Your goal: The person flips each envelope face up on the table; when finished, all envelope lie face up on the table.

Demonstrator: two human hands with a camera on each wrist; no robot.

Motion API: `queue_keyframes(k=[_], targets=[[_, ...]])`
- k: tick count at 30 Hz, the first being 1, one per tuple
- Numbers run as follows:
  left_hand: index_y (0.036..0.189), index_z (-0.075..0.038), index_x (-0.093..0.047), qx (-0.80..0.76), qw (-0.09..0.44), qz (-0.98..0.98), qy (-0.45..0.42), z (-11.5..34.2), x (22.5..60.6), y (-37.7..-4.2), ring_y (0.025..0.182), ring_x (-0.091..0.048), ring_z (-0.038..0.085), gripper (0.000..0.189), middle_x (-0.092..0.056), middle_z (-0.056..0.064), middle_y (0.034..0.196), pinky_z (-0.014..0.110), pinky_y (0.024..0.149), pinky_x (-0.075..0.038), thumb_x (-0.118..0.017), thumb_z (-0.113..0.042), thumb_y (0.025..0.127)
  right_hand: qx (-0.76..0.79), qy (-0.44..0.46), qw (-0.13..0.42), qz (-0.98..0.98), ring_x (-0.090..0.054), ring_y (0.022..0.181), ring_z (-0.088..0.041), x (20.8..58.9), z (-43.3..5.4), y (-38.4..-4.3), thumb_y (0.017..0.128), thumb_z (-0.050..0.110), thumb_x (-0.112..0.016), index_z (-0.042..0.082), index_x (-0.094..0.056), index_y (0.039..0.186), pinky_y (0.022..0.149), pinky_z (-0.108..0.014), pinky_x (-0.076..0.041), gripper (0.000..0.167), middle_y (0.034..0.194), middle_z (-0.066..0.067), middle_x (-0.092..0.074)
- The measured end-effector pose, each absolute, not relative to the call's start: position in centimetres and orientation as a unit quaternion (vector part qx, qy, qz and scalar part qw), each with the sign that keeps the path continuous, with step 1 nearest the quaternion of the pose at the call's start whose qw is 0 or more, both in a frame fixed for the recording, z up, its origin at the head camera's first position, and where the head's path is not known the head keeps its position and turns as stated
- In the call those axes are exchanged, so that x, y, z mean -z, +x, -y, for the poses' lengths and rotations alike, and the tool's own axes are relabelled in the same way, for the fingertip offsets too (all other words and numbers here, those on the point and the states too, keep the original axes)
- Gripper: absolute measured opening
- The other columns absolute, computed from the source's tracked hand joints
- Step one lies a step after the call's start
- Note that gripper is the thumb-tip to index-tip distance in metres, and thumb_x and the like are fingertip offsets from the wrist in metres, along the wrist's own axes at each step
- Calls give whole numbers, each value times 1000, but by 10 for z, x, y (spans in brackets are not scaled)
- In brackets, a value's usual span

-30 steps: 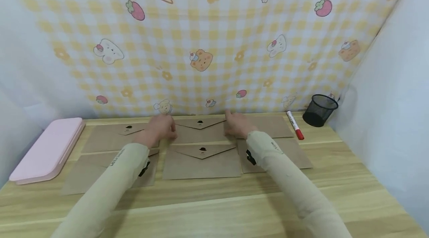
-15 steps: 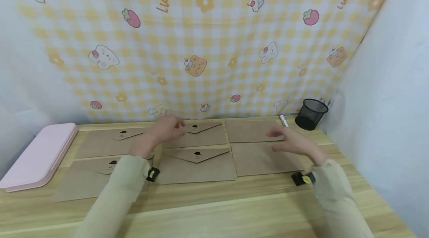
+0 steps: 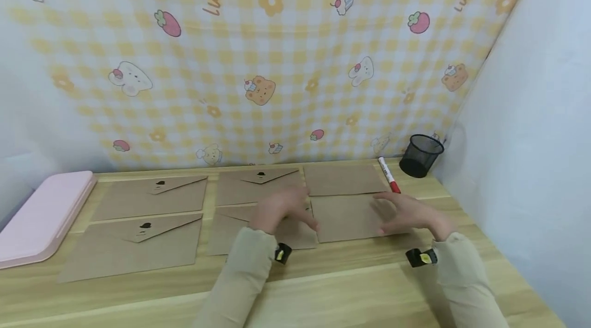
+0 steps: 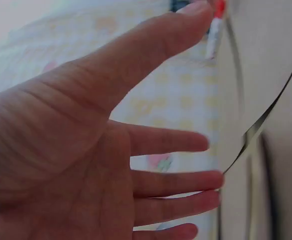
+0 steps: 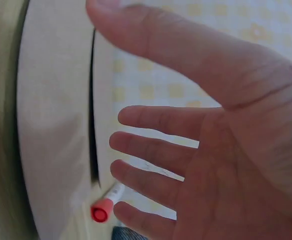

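Brown paper envelopes lie in two rows of three. My left hand (image 3: 280, 210) is above the front middle envelope (image 3: 231, 238), partly hiding its flap; the thumb stands apart from the extended fingers (image 4: 171, 182). Around the right end of the front right envelope (image 3: 346, 217) is my right hand (image 3: 408, 213), its thumb and fingers (image 5: 151, 150) spread apart and holding nothing. The back right envelope (image 3: 343, 180) lies just behind. The back middle envelope (image 3: 237, 189), with a small black hat print on its flap, is behind the left hand.
At left lie a back envelope (image 3: 131, 202), a front envelope (image 3: 134, 251) and a pink flat case (image 3: 51, 210). A red-capped white marker (image 3: 389, 174) and a black mesh pen cup (image 3: 421, 156) are at the back right. A checked curtain (image 3: 295, 71) hangs behind the wooden table (image 3: 351, 292).
My left hand has moved right, from the back left-middle envelopes to the front middle one. My right hand has left the back middle envelope for the front right one. The view has shifted slightly.
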State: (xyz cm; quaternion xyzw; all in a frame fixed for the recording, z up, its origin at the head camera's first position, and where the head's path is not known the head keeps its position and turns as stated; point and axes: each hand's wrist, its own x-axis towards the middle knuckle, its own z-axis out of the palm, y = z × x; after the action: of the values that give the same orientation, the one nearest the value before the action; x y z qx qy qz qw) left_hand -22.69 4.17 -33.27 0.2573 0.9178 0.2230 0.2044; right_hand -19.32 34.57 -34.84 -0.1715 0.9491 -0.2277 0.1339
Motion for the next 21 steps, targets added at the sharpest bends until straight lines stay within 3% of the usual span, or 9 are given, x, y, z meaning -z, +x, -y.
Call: queue_keyframes(k=[5,8,14,21], targets=[[122,-4,-54,-123,183,-940,261,-75,349,-222,113,-43,28,80,-49,12,120,40,93,-40,-84,-47,61,222,-195,141,-945,-36,124,-44,358,-335,-201,67,30,-83,-10,-40,133,97,-56,-31,88,135,-27,-41],[132,-5,-47,-119,181,-939,265,-85,354,-220,124,-35,31,93,-40,14,129,45,100,-33,-84,-49,59,225,-209,140,-941,-33,126,-43,362,-332,-204,66,30,-84,-12,-35,135,100,-55,-28,95,138,-28,-37],[125,-7,-51,-117,170,-938,278,-94,358,-217,118,-37,25,87,-41,10,125,44,103,-26,-86,-47,57,227,-230,126,-938,-30,129,-41,371,-326,-207,60,30,-87,-11,-30,138,102,-53,-26,105,140,-28,-34],[135,-7,-44,-107,179,-938,276,-99,366,-218,131,-27,27,96,-33,13,139,47,108,-17,-86,-46,57,198,-215,128,-948,-26,128,-44,376,-322,-208,56,30,-88,-8,-30,140,101,-56,-25,109,141,-27,-33]])
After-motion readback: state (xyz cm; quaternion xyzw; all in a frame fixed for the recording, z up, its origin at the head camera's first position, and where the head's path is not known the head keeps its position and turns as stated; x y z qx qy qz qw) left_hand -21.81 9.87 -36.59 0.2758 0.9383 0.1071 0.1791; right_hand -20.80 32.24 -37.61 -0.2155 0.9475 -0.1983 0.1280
